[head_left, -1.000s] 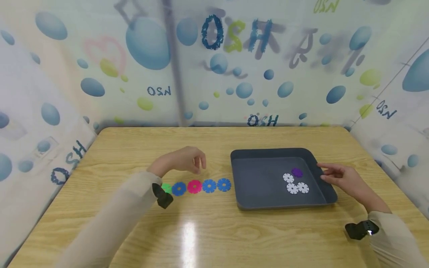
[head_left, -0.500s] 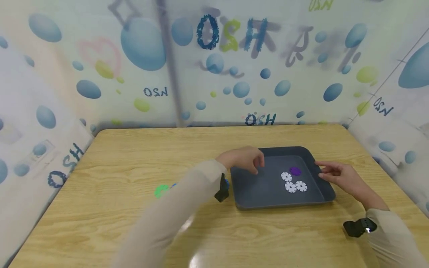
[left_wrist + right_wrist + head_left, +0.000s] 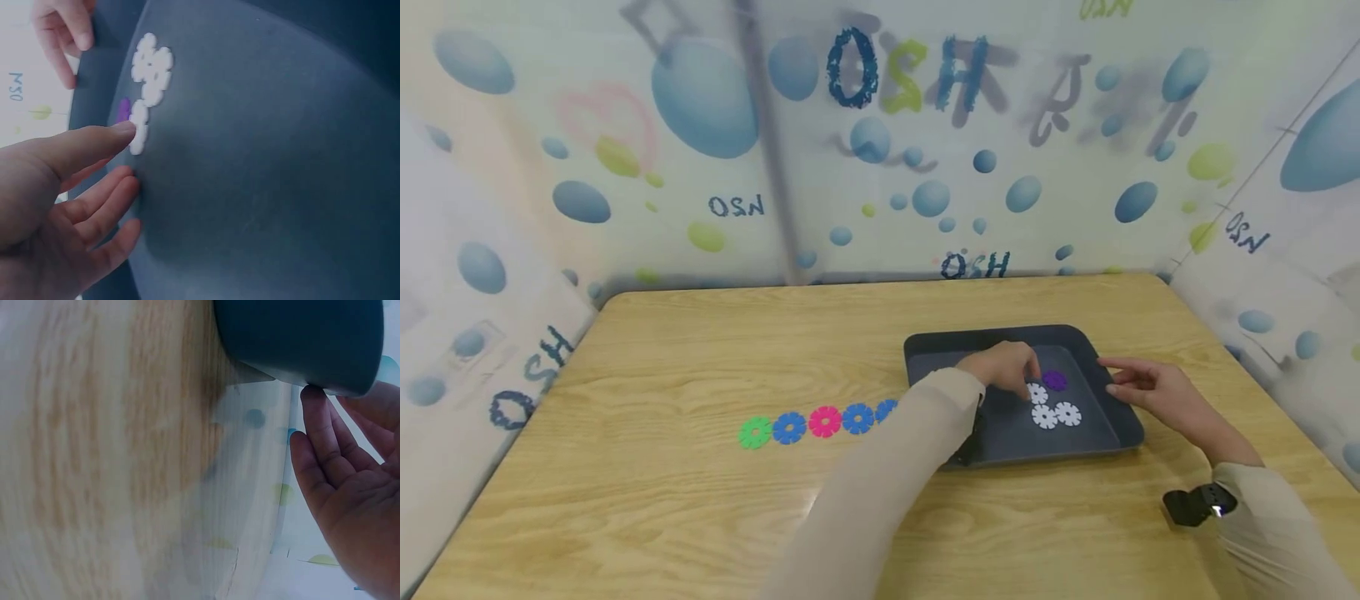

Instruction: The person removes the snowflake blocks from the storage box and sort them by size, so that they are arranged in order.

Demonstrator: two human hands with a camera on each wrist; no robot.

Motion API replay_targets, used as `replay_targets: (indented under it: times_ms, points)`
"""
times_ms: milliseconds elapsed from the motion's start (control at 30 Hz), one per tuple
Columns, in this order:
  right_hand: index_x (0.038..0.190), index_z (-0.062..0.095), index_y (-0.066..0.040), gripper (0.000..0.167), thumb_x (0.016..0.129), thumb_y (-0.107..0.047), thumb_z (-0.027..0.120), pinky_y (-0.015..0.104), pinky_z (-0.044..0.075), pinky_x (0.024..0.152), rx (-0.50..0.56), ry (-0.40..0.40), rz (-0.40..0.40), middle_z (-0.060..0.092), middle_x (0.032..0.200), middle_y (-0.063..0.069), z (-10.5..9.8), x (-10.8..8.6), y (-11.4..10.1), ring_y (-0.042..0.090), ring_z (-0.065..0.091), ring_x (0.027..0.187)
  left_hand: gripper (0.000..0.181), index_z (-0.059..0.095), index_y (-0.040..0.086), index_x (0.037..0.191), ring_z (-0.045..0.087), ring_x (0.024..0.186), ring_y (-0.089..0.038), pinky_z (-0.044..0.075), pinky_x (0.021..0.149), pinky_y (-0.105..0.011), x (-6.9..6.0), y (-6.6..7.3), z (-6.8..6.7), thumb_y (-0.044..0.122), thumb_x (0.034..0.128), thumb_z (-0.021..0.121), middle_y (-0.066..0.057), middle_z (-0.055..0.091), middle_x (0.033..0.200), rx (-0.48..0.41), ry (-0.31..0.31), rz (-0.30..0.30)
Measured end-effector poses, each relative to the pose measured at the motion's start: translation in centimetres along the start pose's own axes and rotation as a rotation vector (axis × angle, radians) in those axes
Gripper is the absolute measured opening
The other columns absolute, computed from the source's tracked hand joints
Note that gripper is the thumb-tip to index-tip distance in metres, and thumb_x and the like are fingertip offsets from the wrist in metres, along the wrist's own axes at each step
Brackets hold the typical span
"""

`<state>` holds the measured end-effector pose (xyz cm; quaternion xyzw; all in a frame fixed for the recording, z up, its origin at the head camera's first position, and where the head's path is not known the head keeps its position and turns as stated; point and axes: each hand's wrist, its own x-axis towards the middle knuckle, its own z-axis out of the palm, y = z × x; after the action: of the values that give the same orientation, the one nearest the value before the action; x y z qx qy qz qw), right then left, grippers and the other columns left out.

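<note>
My left hand [image 3: 1003,365] reaches over the dark grey tray [image 3: 985,442]. In the left wrist view its fingers are loosely bent and apart, with the thumb tip by a white snowflake disc [image 3: 139,134]; whether they touch cannot be told. Behind that disc lies a purple snowflake disc [image 3: 1055,381]. A pair of white snowflake discs [image 3: 1067,414] sits nearer the tray's front. My right hand [image 3: 1172,404] stays at the tray's right edge, fairly straight fingertips touching the outside of its wall [image 3: 300,344].
Left of the tray, snowflake discs form a row on the wooden table [image 3: 662,492]: green [image 3: 756,432], blue [image 3: 789,427], pink [image 3: 825,421], then two more blue ones, the last partly behind the left sleeve [image 3: 880,475]. A patterned curtain [image 3: 850,208] hangs behind the table.
My left hand has moved right, from above the row of discs, across the tray to the white and purple discs. The right hand has stayed at the tray's edge.
</note>
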<state>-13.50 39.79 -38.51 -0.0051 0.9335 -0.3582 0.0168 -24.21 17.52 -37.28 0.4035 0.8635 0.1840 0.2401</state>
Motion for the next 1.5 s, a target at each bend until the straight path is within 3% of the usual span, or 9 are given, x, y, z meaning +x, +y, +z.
replay_targets:
  times_ms: [167,400,867,1067,1367,1500]
  points:
    - [0.130,0.046,0.005,0.050,0.090,-0.023,0.060,0.023,0.048,0.065,-0.003,-0.008,0.007,0.058,0.103,0.020,-0.1,0.1,-0.2,0.003,0.056,0.080,0.032,0.064,0.010,0.105,0.053,0.083,-0.007,0.041,0.068,-0.016,0.3,0.4,0.3,0.014,0.0761,0.075,0.002,0.059,0.100,0.024,0.039,-0.051]
    - [0.129,0.047,0.006,0.048,0.089,-0.018,0.061,0.024,0.048,0.064,0.011,-0.006,-0.003,0.059,0.100,0.018,0.0,0.1,-0.1,0.004,0.057,0.078,0.021,0.067,0.011,0.092,0.052,0.074,-0.006,0.041,0.062,-0.016,0.3,0.5,0.6,0.011,0.0740,0.077,0.005,0.060,0.088,0.050,0.045,-0.055]
    - [0.130,0.045,0.006,0.049,0.089,-0.017,0.060,0.024,0.049,0.064,0.032,-0.010,0.001,0.058,0.101,0.019,0.0,0.0,-0.1,0.002,0.056,0.079,0.020,0.069,0.011,0.093,0.052,0.073,-0.006,0.041,0.062,-0.016,0.2,1.1,0.3,0.007,0.0744,0.075,0.006,0.061,0.085,0.052,0.013,-0.086]
    - [0.128,0.046,0.007,0.048,0.089,-0.016,0.061,0.024,0.049,0.064,0.026,-0.002,-0.015,0.058,0.100,0.020,0.0,0.0,-0.2,0.002,0.056,0.078,0.017,0.066,0.011,0.088,0.051,0.072,-0.006,0.041,0.062,-0.017,0.1,1.3,0.3,0.013,0.0747,0.077,0.007,0.059,0.079,0.025,0.004,-0.104]
    - [0.129,0.047,0.006,0.048,0.089,-0.019,0.061,0.024,0.049,0.065,0.018,-0.006,-0.012,0.059,0.102,0.020,0.1,0.1,-0.2,0.003,0.057,0.079,0.024,0.063,0.012,0.085,0.052,0.070,-0.006,0.041,0.063,-0.018,0.4,1.8,0.5,0.018,0.0697,0.081,0.008,0.058,0.075,0.076,0.007,-0.161]
    - [0.129,0.046,0.007,0.048,0.089,-0.018,0.061,0.023,0.048,0.064,0.020,-0.003,-0.015,0.059,0.102,0.020,0.1,0.0,-0.1,0.003,0.057,0.079,0.023,0.062,0.011,0.084,0.051,0.069,-0.007,0.041,0.061,-0.018,0.2,1.7,0.1,0.015,0.0708,0.080,0.007,0.057,0.076,0.074,-0.002,-0.145]
